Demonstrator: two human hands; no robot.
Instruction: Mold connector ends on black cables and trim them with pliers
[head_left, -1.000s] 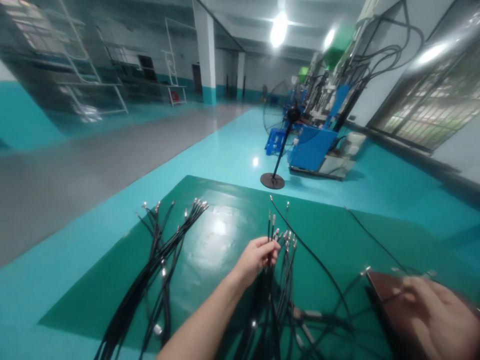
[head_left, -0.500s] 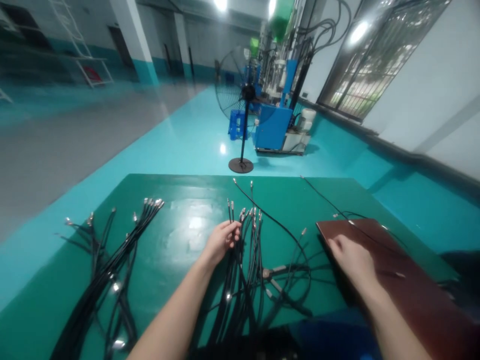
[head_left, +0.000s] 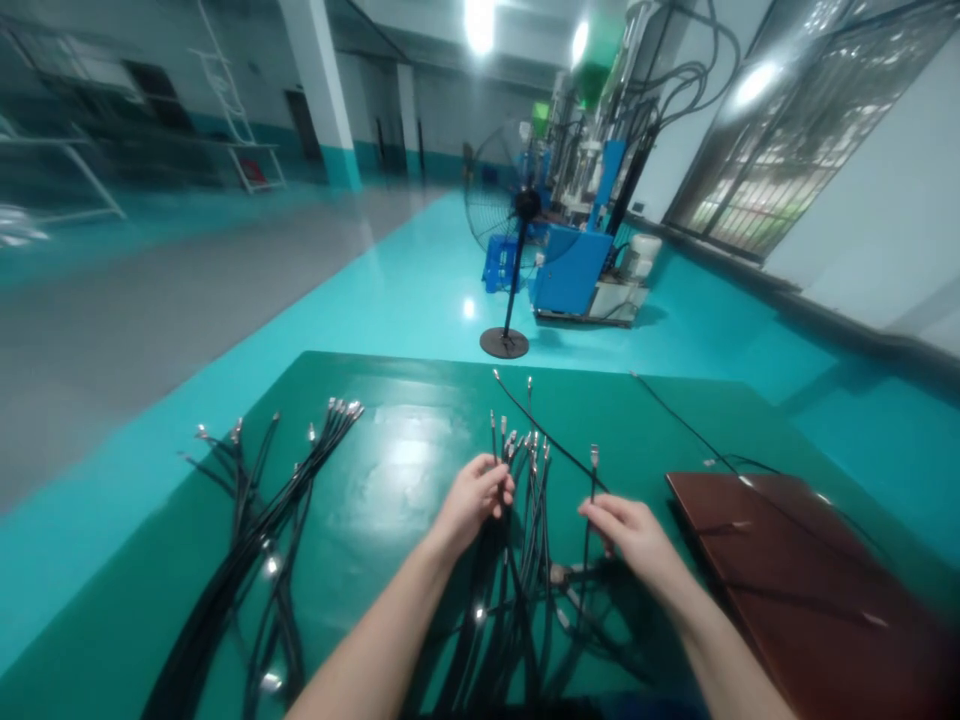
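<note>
My left hand [head_left: 474, 498] is closed around a bunch of thin black cables [head_left: 525, 520] with small metal connectors at their tips, in the middle of a green table [head_left: 420, 400]. My right hand [head_left: 628, 530] pinches a single black cable [head_left: 592, 480] just below its metal tip, close to the right of the bunch. A second pile of black cables [head_left: 262, 520] lies on the left side of the table, away from both hands.
A dark red-brown board [head_left: 795, 570] lies on the table's right side with cables across it. Beyond the table a standing fan [head_left: 510, 250] and blue machines [head_left: 577, 260] stand on the teal floor. Barred windows line the right wall.
My right hand left the red-brown board, moved left and took hold of a single cable. My left hand kept its grip on the bunch. The view shifted slightly.
</note>
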